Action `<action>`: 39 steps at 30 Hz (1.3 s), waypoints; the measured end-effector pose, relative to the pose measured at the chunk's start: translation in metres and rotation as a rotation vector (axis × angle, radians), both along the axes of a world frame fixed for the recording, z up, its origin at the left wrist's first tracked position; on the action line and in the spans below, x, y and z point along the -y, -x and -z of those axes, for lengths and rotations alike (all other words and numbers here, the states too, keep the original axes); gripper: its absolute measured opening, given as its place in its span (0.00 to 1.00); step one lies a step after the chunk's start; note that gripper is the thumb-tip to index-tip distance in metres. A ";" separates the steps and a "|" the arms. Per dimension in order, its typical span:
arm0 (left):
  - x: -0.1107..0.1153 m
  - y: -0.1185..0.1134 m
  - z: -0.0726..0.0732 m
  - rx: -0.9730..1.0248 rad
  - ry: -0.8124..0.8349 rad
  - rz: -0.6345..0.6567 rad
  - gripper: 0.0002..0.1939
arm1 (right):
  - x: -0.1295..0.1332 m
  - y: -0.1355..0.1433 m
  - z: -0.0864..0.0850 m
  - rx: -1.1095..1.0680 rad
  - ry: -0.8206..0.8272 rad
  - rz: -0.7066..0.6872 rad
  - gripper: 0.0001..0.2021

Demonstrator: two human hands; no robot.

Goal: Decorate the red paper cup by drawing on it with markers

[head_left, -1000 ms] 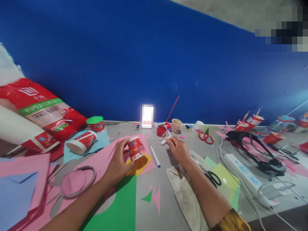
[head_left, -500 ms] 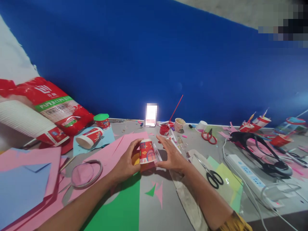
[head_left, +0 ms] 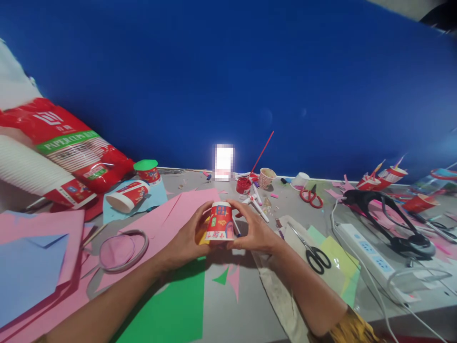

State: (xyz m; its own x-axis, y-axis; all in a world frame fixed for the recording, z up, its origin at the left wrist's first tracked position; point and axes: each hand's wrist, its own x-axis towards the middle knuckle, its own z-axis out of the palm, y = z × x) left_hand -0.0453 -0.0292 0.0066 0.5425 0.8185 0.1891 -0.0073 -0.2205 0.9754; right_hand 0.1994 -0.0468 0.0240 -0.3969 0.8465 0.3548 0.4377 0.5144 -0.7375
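Observation:
A red printed paper cup (head_left: 219,222) stands between my two hands, its wider end down and its narrower end up. The fingers and thumb of my left hand (head_left: 189,233) curve around its left side. On the other side, my right hand (head_left: 255,231) touches the cup with fingertips above and thumb below. Something yellow (head_left: 203,234) shows between my left palm and the cup; its shape is mostly hidden. Below the hands lie a green paper sheet (head_left: 171,305) and small green and pink scraps (head_left: 233,282).
Left are a red bag of paper cups (head_left: 82,147), a cup lying on its side (head_left: 129,196) and a ring-shaped grey item (head_left: 143,255). Black-handled scissors (head_left: 317,259), a power strip (head_left: 367,255) and a black headset-like strap (head_left: 389,228) lie right. A red paint pot (head_left: 243,186) stands behind.
My right hand has closed in from the right and now touches the cup. The cup has turned, showing a different part of its print. The view has shifted slightly.

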 end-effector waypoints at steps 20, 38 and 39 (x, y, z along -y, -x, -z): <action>-0.005 0.006 -0.002 -0.036 -0.110 -0.131 0.43 | -0.002 0.001 0.012 -0.003 0.106 -0.072 0.58; -0.003 0.009 -0.001 -0.313 -0.470 -0.101 0.48 | -0.001 -0.001 0.007 0.083 -0.076 0.024 0.55; -0.003 0.009 0.000 -0.312 -0.466 -0.100 0.48 | -0.001 -0.001 0.007 0.094 -0.099 0.020 0.55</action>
State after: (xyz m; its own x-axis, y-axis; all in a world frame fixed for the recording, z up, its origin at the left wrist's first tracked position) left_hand -0.0541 -0.0260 0.0064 0.5549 0.7370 0.3860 0.3086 -0.6132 0.7272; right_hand 0.2003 -0.0462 0.0166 -0.4156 0.8173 0.3991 0.5135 0.5730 -0.6387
